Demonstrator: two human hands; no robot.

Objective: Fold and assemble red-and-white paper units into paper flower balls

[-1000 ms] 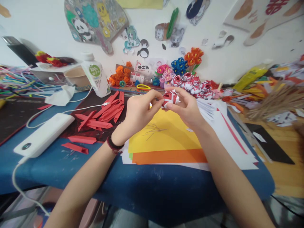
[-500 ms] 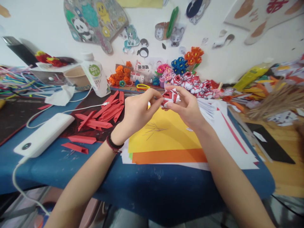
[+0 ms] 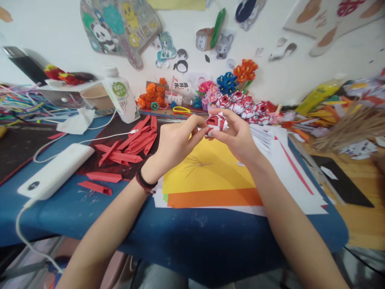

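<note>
Between thumb and fingers, my right hand (image 3: 236, 134) grips a red and white folded paper flower (image 3: 217, 123) above the paper stack. My left hand (image 3: 180, 138) is pinched closed at the flower's left side; whatever lies between its fingertips is too small to make out. Below the hands, several thin wire pieces (image 3: 195, 162) rest on a yellow sheet (image 3: 210, 178). Folded red paper strips (image 3: 138, 140) lie in a pile left of my left hand. Finished-looking red and white paper flowers (image 3: 243, 106) are heaped behind my right hand.
A white power bank (image 3: 57, 170) with a cable lies at the left, near a white bottle (image 3: 122, 96). Orange paper (image 3: 215, 198) and white sheets (image 3: 297, 188) are stacked on the blue table cover (image 3: 192, 237). Brown sticks (image 3: 345, 126) lie at the right.
My left hand's fingertips have shifted very slightly at the flower's left edge. My right hand and the flower stay almost in place.
</note>
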